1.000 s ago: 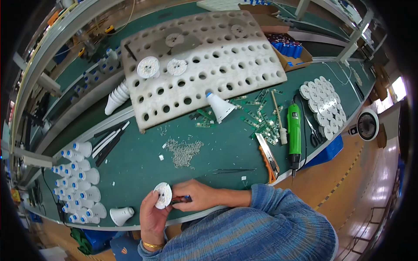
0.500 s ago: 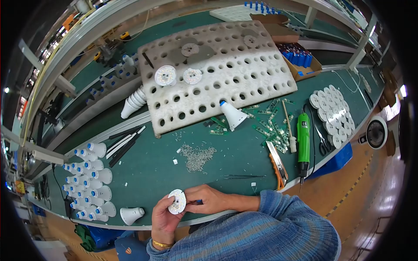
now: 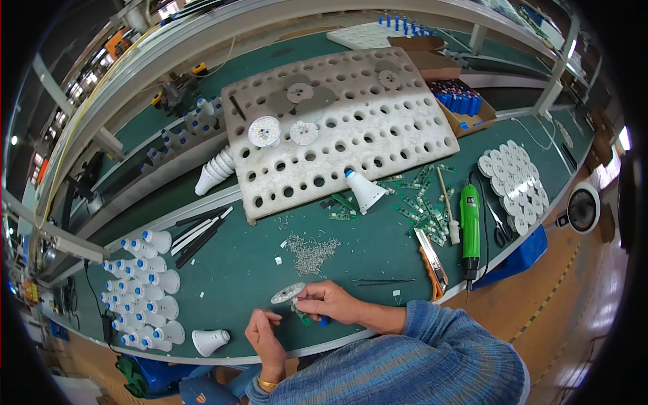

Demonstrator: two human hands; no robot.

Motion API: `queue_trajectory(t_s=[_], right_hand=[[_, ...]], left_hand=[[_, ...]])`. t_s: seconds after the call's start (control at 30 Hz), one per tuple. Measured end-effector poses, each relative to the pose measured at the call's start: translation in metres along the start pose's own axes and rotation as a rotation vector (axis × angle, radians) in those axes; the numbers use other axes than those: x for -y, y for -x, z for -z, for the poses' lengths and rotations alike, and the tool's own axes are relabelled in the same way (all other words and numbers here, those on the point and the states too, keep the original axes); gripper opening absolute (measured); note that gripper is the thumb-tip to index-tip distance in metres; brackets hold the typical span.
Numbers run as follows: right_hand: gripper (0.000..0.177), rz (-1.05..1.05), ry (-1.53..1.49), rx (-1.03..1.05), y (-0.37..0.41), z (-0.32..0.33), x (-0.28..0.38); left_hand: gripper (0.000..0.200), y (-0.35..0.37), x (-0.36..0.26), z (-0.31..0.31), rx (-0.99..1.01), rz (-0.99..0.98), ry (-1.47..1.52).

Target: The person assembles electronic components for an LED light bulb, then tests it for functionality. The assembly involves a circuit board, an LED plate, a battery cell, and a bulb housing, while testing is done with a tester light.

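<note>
My right hand [image 3: 327, 300] pinches a round white LED disc [image 3: 288, 292], held tilted and nearly edge-on above the bench. Below the disc hangs a small green circuit board [image 3: 304, 317], and a blue part [image 3: 324, 320] shows under the same hand. Just left of and below the disc is my left hand [image 3: 264, 334], with nothing in it and its fingers loosely bent and apart. A white lamp cone [image 3: 210, 342] lies on its side to the left. Farther up, small metal pieces [image 3: 310, 254] form a pile.
White cones with blue tips [image 3: 145, 290] stand at left. A holed foam board [image 3: 351, 128] spans the back. At right lie green circuit boards [image 3: 425, 206], an orange cutter [image 3: 432, 263], a green electric screwdriver [image 3: 470, 229], scissors [image 3: 501, 233] and stacked white discs [image 3: 516, 185]. Tweezers [image 3: 383, 281] lie nearer.
My left hand has let go of the disc and moved slightly down. My right hand now holds the disc alone, raised and tilted, exposing the green board below. The view has shifted slightly.
</note>
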State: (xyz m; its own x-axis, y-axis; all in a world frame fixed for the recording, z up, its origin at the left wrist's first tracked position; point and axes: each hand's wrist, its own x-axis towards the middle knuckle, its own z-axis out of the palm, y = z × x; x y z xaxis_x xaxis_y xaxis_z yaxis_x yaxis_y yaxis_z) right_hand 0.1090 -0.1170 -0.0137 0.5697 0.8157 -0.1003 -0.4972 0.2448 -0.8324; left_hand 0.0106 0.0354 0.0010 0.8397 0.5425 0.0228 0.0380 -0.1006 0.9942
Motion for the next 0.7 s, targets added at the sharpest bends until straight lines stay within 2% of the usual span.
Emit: queue_trajectory(t_s=[0.13,0.17,0.4,0.53,0.6,0.7], right_hand=[[0.016,-0.074,-0.144,0.033,-0.001,-0.002,0.004],[0.017,-0.071,-0.111,0.042,-0.001,-0.004,0.002],[0.022,-0.059,-0.022,0.068,-0.002,-0.007,0.003],[0.022,-0.087,-0.004,0.077,-0.001,-0.008,0.007],[0.022,-0.069,0.037,0.033,0.000,-0.009,0.006],[0.021,-0.052,0.029,0.005,0.000,-0.010,0.002]], left_hand=[[0.028,0.007,0.009,-0.009,0.063,-0.218,-0.232],[0.023,0.006,0.009,-0.010,0.104,-0.277,-0.209],[0.021,0.005,0.011,-0.016,0.089,-0.232,-0.242],[0.022,0.003,0.017,-0.010,0.143,-0.297,-0.283],[0.028,0.003,0.015,-0.012,0.146,-0.304,-0.317],[0.024,0.002,0.012,-0.015,0.115,-0.291,-0.315]])
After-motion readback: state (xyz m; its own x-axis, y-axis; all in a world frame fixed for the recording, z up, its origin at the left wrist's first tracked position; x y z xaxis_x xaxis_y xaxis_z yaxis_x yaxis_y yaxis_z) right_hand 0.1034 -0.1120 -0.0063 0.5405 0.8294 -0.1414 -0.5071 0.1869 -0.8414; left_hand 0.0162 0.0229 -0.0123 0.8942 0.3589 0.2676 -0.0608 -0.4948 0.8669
